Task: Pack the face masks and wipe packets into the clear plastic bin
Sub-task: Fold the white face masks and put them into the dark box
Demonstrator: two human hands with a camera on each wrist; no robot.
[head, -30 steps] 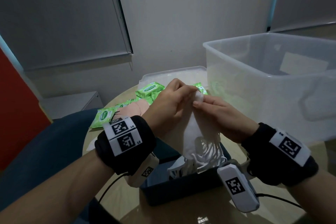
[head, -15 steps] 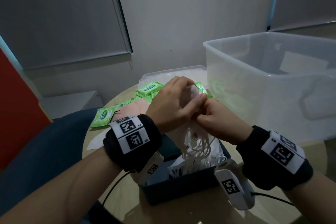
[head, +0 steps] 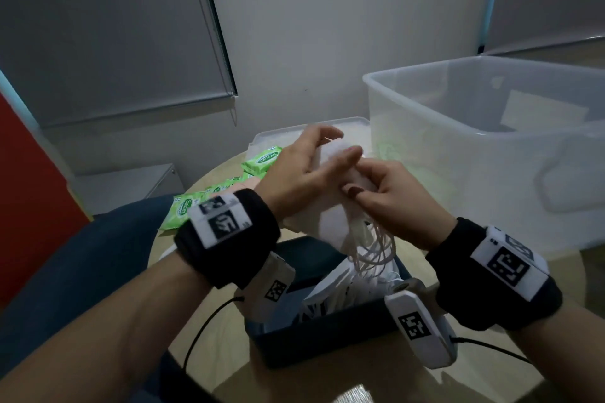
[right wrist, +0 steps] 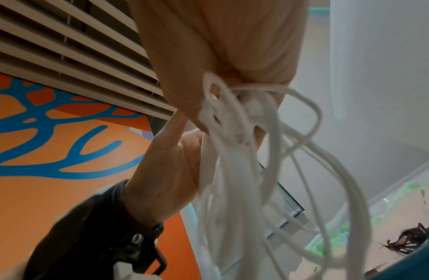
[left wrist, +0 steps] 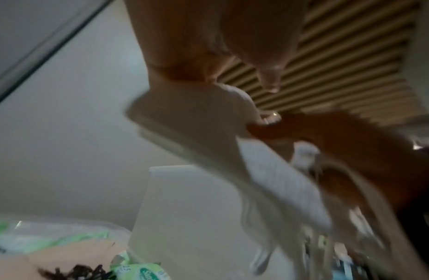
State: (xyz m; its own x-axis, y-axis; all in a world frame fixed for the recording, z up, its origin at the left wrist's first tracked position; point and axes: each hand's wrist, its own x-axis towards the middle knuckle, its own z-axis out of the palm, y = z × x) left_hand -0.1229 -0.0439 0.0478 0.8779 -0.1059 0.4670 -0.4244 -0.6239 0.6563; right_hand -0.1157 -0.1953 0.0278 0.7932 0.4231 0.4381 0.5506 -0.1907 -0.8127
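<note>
A stack of white face masks (head: 330, 222) hangs in both hands above an open dark box (head: 327, 342) that holds more masks. My left hand (head: 330, 149) grips the stack's top end, fingers curled over it. My right hand (head: 358, 195) pinches the stack's right edge, where the white ear loops (head: 375, 247) dangle. The left wrist view shows the stack (left wrist: 196, 123) held from above. Up close in the right wrist view, the loops (right wrist: 268, 151) hang from my curled right fingers (right wrist: 220, 47). The clear plastic bin (head: 409, 114) stands to the right. Green wipe packets (head: 263, 160) lie behind my hands.
More green packets (head: 183, 211) lie at the round table's left edge. A clear lid (head: 288, 137) lies flat at the back beside the bin. A blue chair (head: 82, 255) sits at the left. Cables run from both wrist cameras.
My right fingers went from lying straight along the stack's top to a curled pinch lower on its side. Both hands and the stack shifted slightly up and right.
</note>
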